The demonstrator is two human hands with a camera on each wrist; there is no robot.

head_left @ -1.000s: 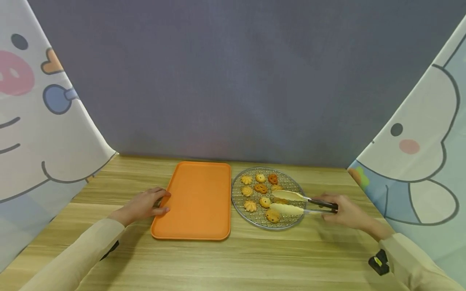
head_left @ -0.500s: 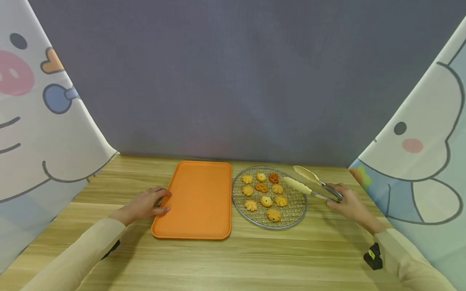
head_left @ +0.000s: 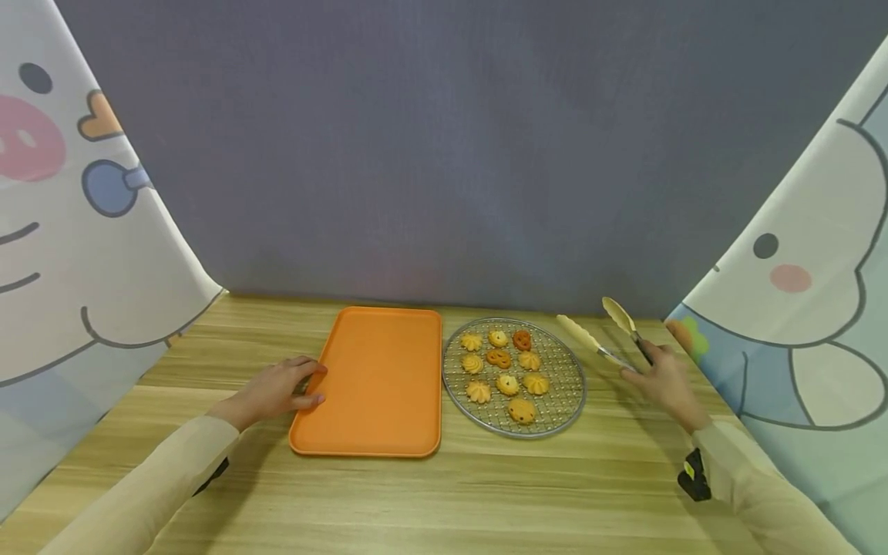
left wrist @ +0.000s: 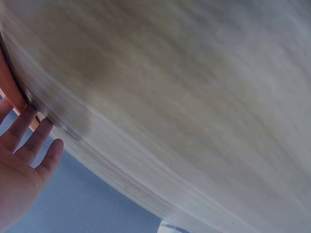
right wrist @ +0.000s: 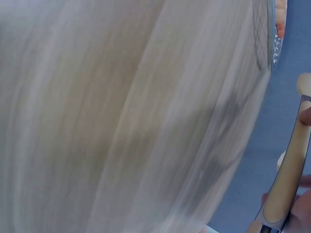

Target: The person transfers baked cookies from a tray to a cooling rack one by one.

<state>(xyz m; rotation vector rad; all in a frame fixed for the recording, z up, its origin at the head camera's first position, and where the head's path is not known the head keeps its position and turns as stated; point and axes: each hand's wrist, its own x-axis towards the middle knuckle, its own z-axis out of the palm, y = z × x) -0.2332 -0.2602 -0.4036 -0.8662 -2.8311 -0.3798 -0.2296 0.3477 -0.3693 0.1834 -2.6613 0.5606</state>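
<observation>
In the head view my right hand (head_left: pixel 667 385) holds a pair of tongs (head_left: pixel 586 339) with cream tips and dark handles. The tongs are spread apart, their tips pointing back and left, nothing between them. Their handle and my fingers also show at the right edge of the right wrist view. A round wire rack (head_left: pixel 565 401) lies left of the tongs, bearing several cookies (head_left: pixel 522 411) and pretzel-shaped biscuits (head_left: pixel 498 358). My left hand (head_left: pixel 273 391) rests at the left edge of an orange tray (head_left: pixel 371 385); in the left wrist view its fingers (left wrist: pixel 36 141) extend straight to the tray's rim.
The tray and rack stand side by side on a wood-grain table (head_left: pixel 444 501). A grey cloth (head_left: pixel 430 154) rises behind it. Cartoon-printed panels (head_left: pixel 132 293) close off the left and right sides.
My right hand has lifted the tongs back and to the right, off the rack, uncovering cookies beneath. The tongs' tips have turned toward the back. My left hand and the tray stay put.
</observation>
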